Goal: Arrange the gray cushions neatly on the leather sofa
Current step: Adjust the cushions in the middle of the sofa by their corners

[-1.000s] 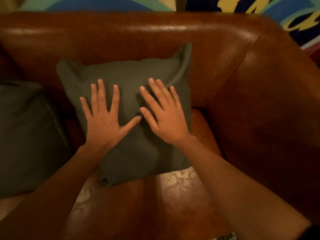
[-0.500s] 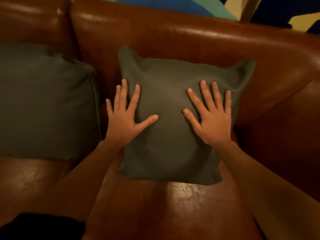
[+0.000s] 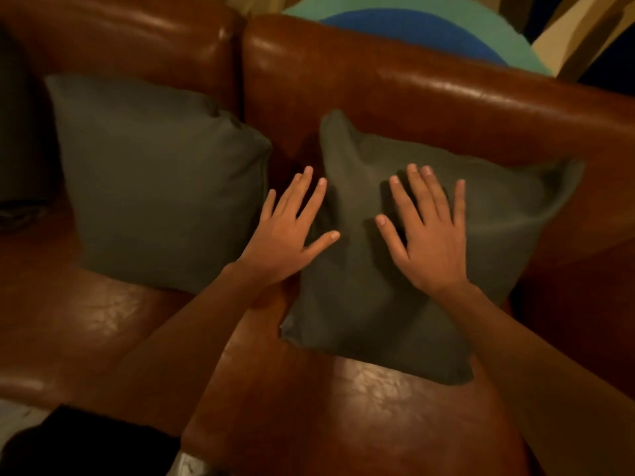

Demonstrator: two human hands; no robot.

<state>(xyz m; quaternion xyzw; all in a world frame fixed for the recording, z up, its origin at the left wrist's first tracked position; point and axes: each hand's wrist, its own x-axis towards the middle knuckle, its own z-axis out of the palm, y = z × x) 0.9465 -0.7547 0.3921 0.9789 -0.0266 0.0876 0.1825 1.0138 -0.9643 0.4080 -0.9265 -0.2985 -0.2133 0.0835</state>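
Two gray cushions lean against the backrest of a brown leather sofa [image 3: 395,424]. The right cushion [image 3: 508,242] stands at the right end, its top corners poking up. My right hand [image 3: 429,231] lies flat on its face with fingers spread. My left hand [image 3: 292,228] hovers flat over that cushion's left edge, fingers apart, thumb on the fabric. The left cushion [image 3: 158,187] rests upright one seat over, untouched, with a narrow gap between the two cushions.
The sofa's right armrest [image 3: 584,286] rises just beside the right cushion. A dark shape [image 3: 17,139] sits at the far left edge. Behind the backrest hangs a blue and teal painted surface [image 3: 429,32]. Dark clothing [image 3: 86,444] shows at the bottom left.
The view has swung left, so the left cushion shows fully. My left hand slid off the cushion's face to its left edge; my right hand moved toward the cushion's middle.
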